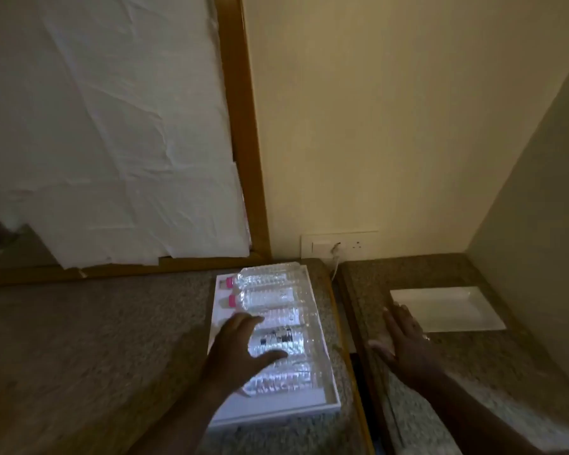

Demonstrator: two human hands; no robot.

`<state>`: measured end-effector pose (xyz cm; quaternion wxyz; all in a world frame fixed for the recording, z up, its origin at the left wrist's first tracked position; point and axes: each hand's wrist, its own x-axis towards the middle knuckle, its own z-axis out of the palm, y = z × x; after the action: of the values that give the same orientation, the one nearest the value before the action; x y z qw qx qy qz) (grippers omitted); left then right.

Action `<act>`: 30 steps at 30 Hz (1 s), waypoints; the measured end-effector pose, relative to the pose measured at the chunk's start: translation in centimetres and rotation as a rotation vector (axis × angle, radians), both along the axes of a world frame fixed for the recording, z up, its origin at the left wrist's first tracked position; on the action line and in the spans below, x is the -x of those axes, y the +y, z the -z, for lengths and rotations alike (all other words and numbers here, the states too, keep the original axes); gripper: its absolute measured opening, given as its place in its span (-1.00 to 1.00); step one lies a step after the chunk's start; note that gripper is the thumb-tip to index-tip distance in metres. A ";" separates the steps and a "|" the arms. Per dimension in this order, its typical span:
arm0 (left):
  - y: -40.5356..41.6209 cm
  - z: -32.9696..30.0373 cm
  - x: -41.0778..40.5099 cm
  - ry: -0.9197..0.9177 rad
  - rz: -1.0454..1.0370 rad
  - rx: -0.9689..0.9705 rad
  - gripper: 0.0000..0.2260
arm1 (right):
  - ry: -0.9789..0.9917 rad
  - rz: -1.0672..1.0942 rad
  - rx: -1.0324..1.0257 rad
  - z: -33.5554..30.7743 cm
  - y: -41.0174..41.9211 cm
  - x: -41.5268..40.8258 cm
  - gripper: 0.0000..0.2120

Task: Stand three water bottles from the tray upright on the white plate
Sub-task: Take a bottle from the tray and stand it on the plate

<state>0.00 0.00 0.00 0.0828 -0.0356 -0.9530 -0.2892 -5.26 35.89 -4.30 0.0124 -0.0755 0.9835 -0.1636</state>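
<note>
This looks like a hotel room or a lived-in guest room: cream walls (391, 110), a wood-framed panel (243, 142) covered with white sheets, and a speckled stone desk (79, 339) in two sections. A white switch plate (339, 246) with a plugged-in cable sits low on the wall. A white tray (270, 418) of bottles and a white plate (447, 308) suggest guest supplies.

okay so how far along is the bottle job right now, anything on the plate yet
Done: nothing. The plate is bare, and every bottle in view lies on its side in the tray. In hand: the left hand is open over the middle bottles, gripping none that I can see; the right hand lies flat on the counter by the plate's near corner. Left: all three bottles to stand upright.
</note>
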 end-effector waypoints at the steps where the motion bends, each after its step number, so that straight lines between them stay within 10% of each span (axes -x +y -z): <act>1: 0.2 0.6 -0.9 -0.034 0.011 0.008 -0.22 | -0.053 0.016 -0.015 0.4 0.1 -0.5 -0.12; 18: -0.5 3.5 -2.2 -0.423 0.073 0.184 -0.25 | -0.380 0.043 -0.201 7.5 3.1 -3.8 -0.30; 30: 2.2 -4.6 1.8 -0.213 0.204 -0.099 -0.23 | -0.334 0.047 -0.223 8.3 3.2 -4.1 -0.30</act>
<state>-1.84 2.16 4.62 -0.0471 -0.0974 -0.9325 -0.3447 -1.19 39.09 -12.63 0.1798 -0.0226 0.9813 -0.0643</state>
